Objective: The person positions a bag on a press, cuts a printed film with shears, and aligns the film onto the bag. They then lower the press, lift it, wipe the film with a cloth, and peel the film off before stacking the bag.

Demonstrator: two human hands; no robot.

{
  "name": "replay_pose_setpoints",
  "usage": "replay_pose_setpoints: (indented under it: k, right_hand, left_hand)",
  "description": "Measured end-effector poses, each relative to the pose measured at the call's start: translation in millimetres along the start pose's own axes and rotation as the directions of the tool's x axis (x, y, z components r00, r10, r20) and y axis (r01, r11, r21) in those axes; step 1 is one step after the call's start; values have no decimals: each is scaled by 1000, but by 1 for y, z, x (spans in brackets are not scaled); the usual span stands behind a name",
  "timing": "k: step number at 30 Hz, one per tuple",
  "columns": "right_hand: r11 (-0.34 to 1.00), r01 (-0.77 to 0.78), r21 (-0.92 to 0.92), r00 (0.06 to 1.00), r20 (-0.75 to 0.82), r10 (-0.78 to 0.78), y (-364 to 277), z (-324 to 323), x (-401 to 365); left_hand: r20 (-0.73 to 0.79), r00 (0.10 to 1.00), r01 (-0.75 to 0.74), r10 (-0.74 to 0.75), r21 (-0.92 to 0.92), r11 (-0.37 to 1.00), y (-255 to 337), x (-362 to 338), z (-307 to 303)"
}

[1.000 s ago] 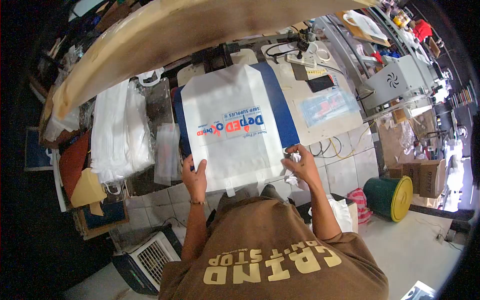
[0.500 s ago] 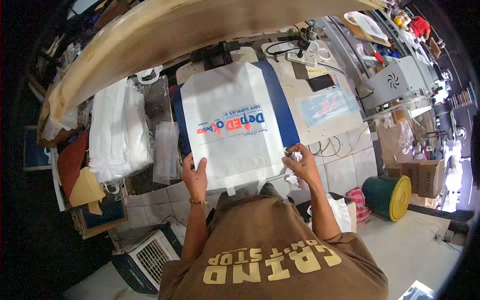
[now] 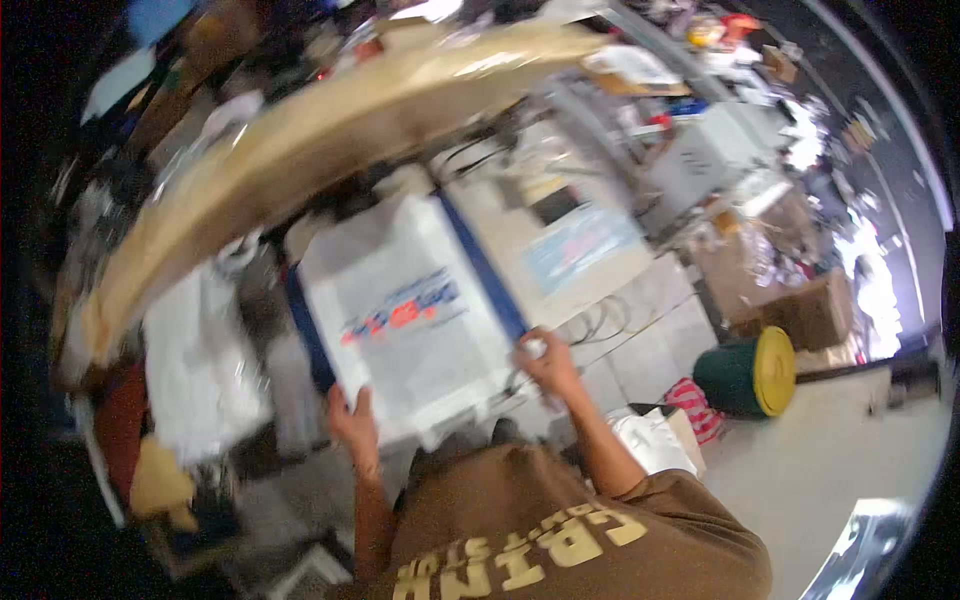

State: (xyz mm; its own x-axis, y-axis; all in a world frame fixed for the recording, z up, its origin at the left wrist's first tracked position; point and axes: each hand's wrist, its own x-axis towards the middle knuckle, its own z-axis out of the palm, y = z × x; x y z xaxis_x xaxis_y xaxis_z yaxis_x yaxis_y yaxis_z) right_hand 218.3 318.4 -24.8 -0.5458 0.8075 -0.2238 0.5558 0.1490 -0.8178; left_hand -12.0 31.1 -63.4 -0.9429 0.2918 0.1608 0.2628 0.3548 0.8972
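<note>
A white bag with blue and red print lies flat over a dark blue board, its loops toward my body. My left hand is at the bag's near left corner, thumb and fingers apart; whether it touches the edge is blurred. At the near right corner, my right hand is closed around a small crumpled white scrap. The print is smeared by motion and its words are hard to read.
A stack of white bags lies left. Beyond the board runs a long tan wrapped beam. To the right are a phone, a light-blue printed packet, a grey machine and a green bin with yellow lid.
The view has swung and blurred, so the bag and board appear lower left and tilted. My left hand's thumb and fingers look more spread. My right hand remains closed near the corner.
</note>
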Motion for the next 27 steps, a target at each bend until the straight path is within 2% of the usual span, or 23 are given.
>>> replay_pose_setpoints:
  k: [1,2,3,4,5,6,7,9,11,12,14,15,17,21,23,24,26,27]
  right_hand:
    - [997,73,-9,997,-4,-73,-1,-3,2]
    - [956,292,-17,948,-124,-292,40,17,18]
    - [992,124,-28,992,-16,-125,11,-2,12]
    - [999,8,41,998,60,-10,7,-4,10]
    - [989,146,26,989,12,-147,18,4,11]
    - [994,100,47,995,14,-100,1,-2,3]
    - [997,47,56,997,53,-50,1,-3,4]
    - [992,101,81,994,22,-103,8,3,8]
    - [990,138,28,990,10,-138,9,0,14]
    - [987,158,-31,987,16,-158,9,0,16]
    - [987,160,-7,987,11,-160,18,3,24]
    - [988,151,18,988,18,-151,18,4,25]
    - [989,144,29,989,25,-145,22,6,22]
    - [989,147,12,989,18,-147,17,5,22]
    - [985,173,11,985,10,-173,21,7,23]
    - [981,196,8,981,2,-196,21,7,24]
    - [985,175,-4,984,17,-175,14,3,22]
    - [989,149,-18,988,34,-148,10,0,20]
  left_hand:
    - [-43,999,21,-18,66,998,-28,0,6]
    - [13,980,201,-200,-52,978,8,1,5]
    - [48,987,159,-153,-169,973,-11,5,10]
    - [41,991,128,-124,-132,983,-3,1,10]
    - [25,995,100,-98,-85,991,5,0,5]
    - [46,996,77,-72,-105,992,2,1,5]
    - [59,993,109,-106,-42,993,1,2,4]
    - [66,990,127,-128,19,992,7,8,-1]
    - [132,973,166,-192,183,969,23,13,-6]
    - [131,974,157,-182,179,971,18,15,-6]
    - [139,987,29,-84,360,932,5,21,-2]
    - [136,988,23,-77,357,934,6,23,-2]
    - [200,962,89,-185,413,906,11,23,-7]
    - [236,955,83,-178,365,927,-10,27,-10]
    - [195,975,-170,110,325,930,-35,27,-7]
    - [191,975,-172,114,325,930,-24,28,-9]
    - [221,969,0,-111,448,894,15,25,-12]
    - [218,970,-2,-107,447,895,17,24,-13]
